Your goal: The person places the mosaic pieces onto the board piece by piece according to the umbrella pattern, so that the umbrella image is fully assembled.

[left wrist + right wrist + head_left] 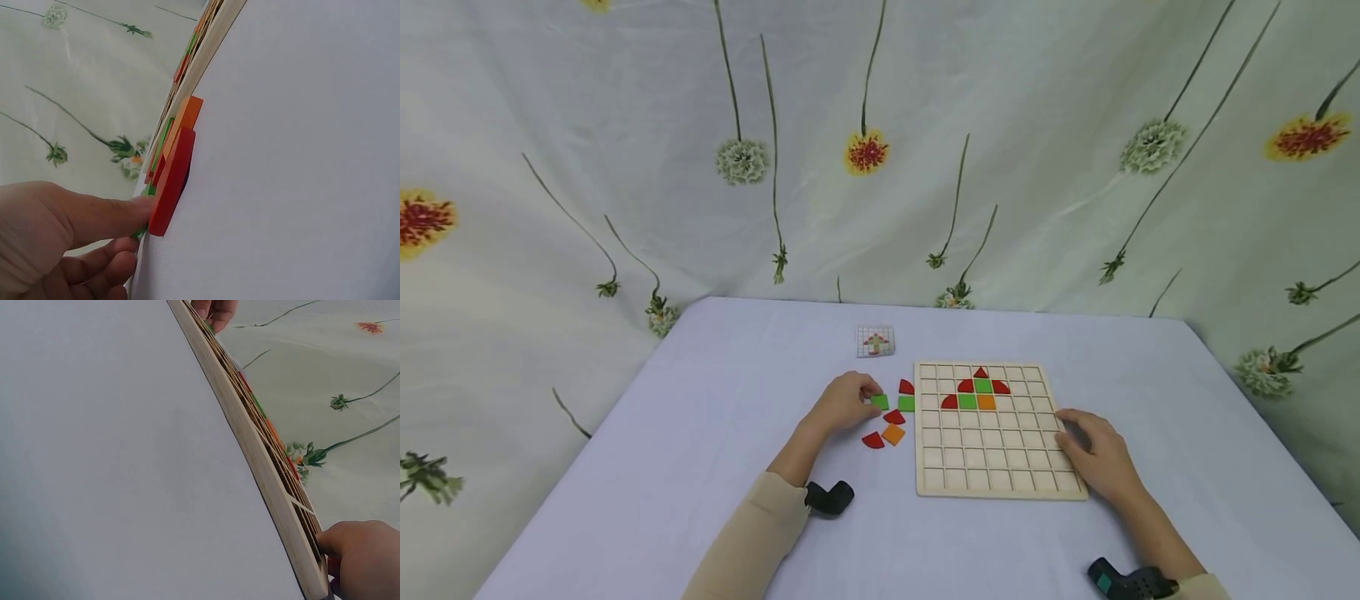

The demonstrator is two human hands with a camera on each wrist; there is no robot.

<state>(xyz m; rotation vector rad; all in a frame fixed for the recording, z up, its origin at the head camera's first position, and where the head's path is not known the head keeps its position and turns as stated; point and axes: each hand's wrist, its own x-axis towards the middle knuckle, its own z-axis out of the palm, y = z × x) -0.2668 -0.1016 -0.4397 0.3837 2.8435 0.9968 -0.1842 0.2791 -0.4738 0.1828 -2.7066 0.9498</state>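
My left hand (pixel 847 402) pinches a green square tile (pixel 881 402) between thumb and fingers, left of the wooden grid board (pixel 1000 483). Beside it on the table lie another green square tile (pixel 906 404), an orange square tile (pixel 892 434) and several red quarter-round tiles (pixel 873 440). In the left wrist view a red tile (pixel 172 184) partly hides the pinched tile. My right hand (pixel 1099 452) grips the board's right edge, its thumb at the rim in the right wrist view. Within the upper grid sit a red triangle (pixel 981 373), red quarter-rounds (pixel 950 402), green squares (pixel 983 386) and an orange square (pixel 986 402).
A small pattern card (pixel 876 341) with a printed grid figure lies behind the loose tiles. The white-covered table (pixel 715 417) meets a flowered cloth (pixel 805 208) at its back edge.
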